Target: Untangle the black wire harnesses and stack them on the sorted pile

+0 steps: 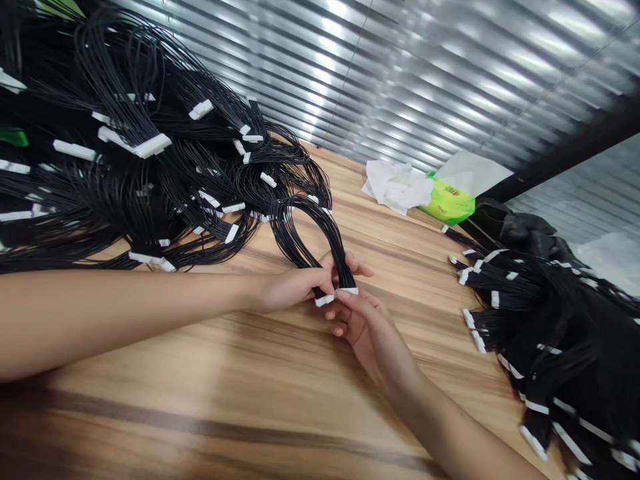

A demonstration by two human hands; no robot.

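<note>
A black wire harness (331,235) is bent into a loop above the middle of the table, its two white connectors side by side at the near end. My left hand (313,283) is closed around the wires just behind the left connector (325,301), with some fingers showing past the right-hand strand. With thumb and fingers, my right hand (364,313) pinches the right connector (349,291). The far part of the loop meets a large heap of similar harnesses (200,180), so where it ends there is hard to make out.
More black harnesses with white connectors (560,320) are piled along the right side. At the back stand a green tissue pack (450,200) and crumpled white tissue (395,185). Behind the wooden table (240,413) rises a ribbed metallic wall (400,73). Something black (530,230) lies beyond the right pile.
</note>
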